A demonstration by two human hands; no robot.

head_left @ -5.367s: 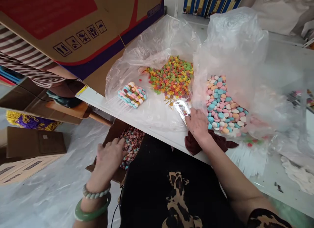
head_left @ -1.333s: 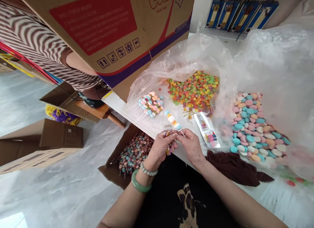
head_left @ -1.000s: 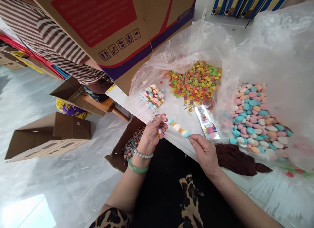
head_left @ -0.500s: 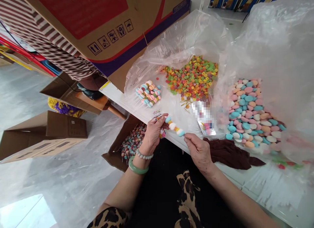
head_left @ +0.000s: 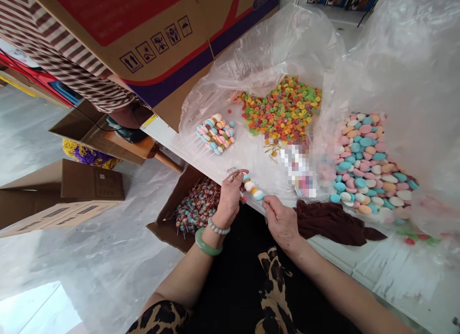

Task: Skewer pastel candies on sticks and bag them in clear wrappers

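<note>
A candy skewer [head_left: 252,187] of blue, white and yellow-orange pieces hangs between my hands over the table's front edge. The fingers of my left hand [head_left: 230,192] pinch a clear wrapper at the skewer's upper left end, partly covering it. My right hand [head_left: 282,221] grips the stick just past the blue piece at the lower right end. Behind them lies a small stack of finished skewers [head_left: 215,134] on the plastic sheet. Ring candies [head_left: 283,109] are heaped further back, and pastel oval candies [head_left: 362,156] lie to the right. A printed packet [head_left: 300,173] sits near my right hand.
A brown cloth [head_left: 328,221] and white sticks [head_left: 406,271] lie at the right front. Below the table's left edge stands a carton of wrapped candies [head_left: 197,204]. A large cardboard box [head_left: 172,61] and a person in striped clothing [head_left: 75,51] are at the upper left.
My right hand has moved slightly left with the skewer, and my hands are closer together. More of the skewer's upper end is now hidden by my left hand. The view has shifted slightly.
</note>
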